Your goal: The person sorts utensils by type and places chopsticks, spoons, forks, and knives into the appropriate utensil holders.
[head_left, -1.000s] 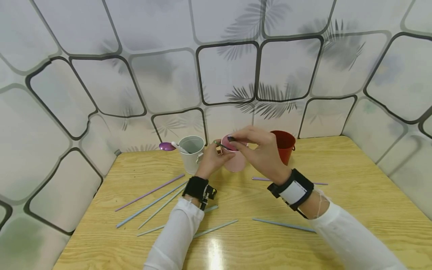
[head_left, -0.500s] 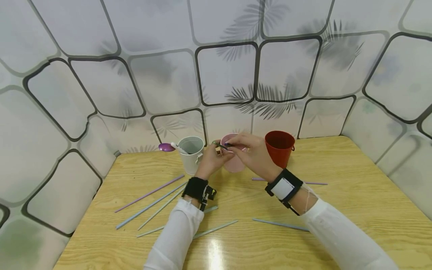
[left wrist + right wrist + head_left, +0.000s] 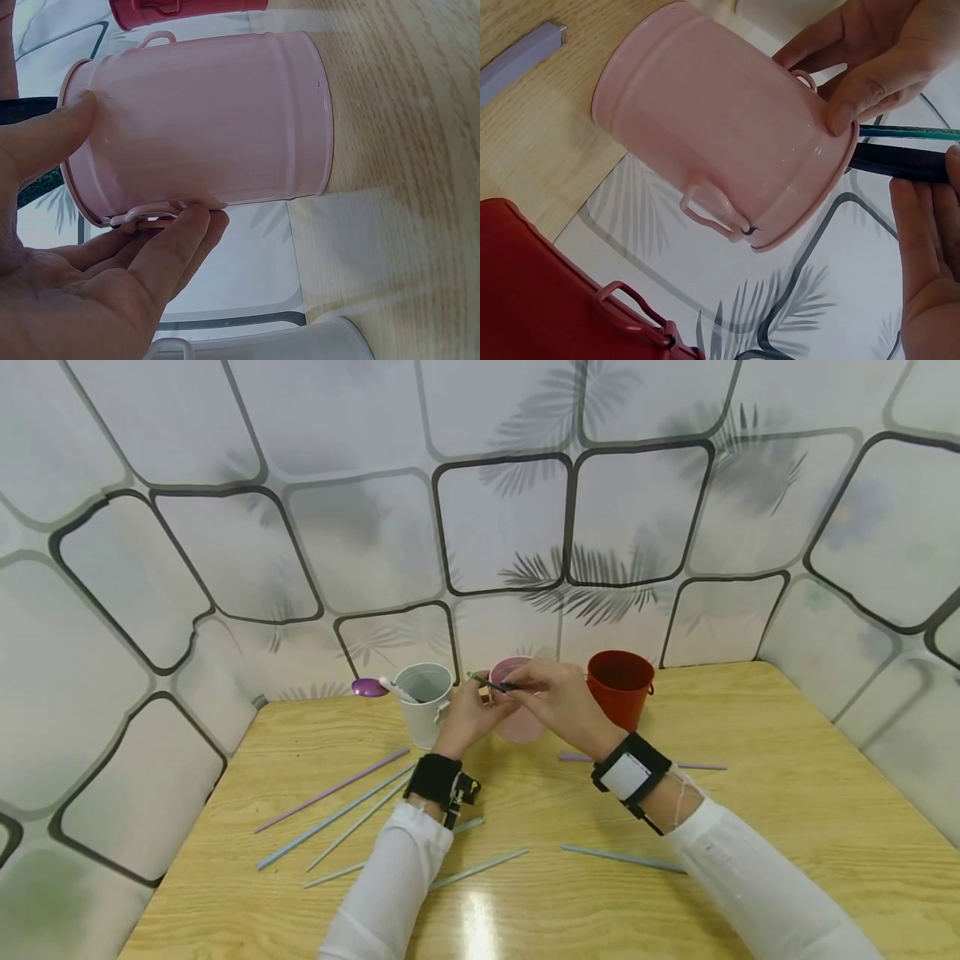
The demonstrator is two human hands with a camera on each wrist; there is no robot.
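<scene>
A pink metal bucket (image 3: 522,724) with small side handles stands upright at the back of the table. My left hand (image 3: 470,717) grips its rim, the thumb on the outer wall near the mouth and the fingers around the side handle. My right hand (image 3: 564,697) pinches a dark, slim, smooth object (image 3: 911,161) whose other end goes into the bucket's mouth. Beside it a thin teal-green stick (image 3: 907,133) also sticks out of the mouth. How deep either one reaches inside is hidden by the bucket's wall.
A white bucket (image 3: 422,724) stands left, with a purple spoon bowl (image 3: 369,687) and a white handle (image 3: 397,689) jutting out. A red bucket (image 3: 621,693) is at right. Several sticks lie on the table, including a purple stick (image 3: 333,789) and a blue stick (image 3: 622,857). A patterned wall rises behind.
My right hand has moved left and slightly down with the dark object, closer over the pink bucket, uncovering more of the red bucket. My left hand has stayed in place.
</scene>
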